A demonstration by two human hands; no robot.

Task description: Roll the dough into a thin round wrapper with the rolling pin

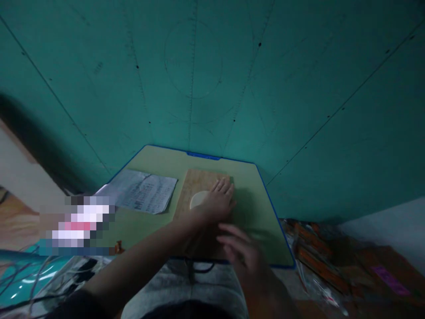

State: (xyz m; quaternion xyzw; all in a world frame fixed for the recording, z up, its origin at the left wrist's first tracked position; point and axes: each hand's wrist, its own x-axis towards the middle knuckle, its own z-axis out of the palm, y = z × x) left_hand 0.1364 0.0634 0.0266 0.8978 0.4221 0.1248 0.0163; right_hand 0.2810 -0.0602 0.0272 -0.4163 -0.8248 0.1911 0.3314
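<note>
A wooden board (195,180) lies on the pale folding table. On it rests a flat, round, whitish piece (198,198) that looks like dough, partly covered by my left wrist. My left hand (219,200) reaches across the board with fingers stretched out near its far right part; what lies under the palm is hidden. Closer to me and lower right, my right hand (241,249) hovers by the board's near right side, its fingers apart and slightly bent, with nothing visible in them.
A creased printed paper sheet (149,193) lies left of the board on the blue-edged table (245,172). A green wall (212,97) rises behind. Cardboard boxes and plastic wrapping (332,261) stand at the right. Cables (36,283) run at lower left.
</note>
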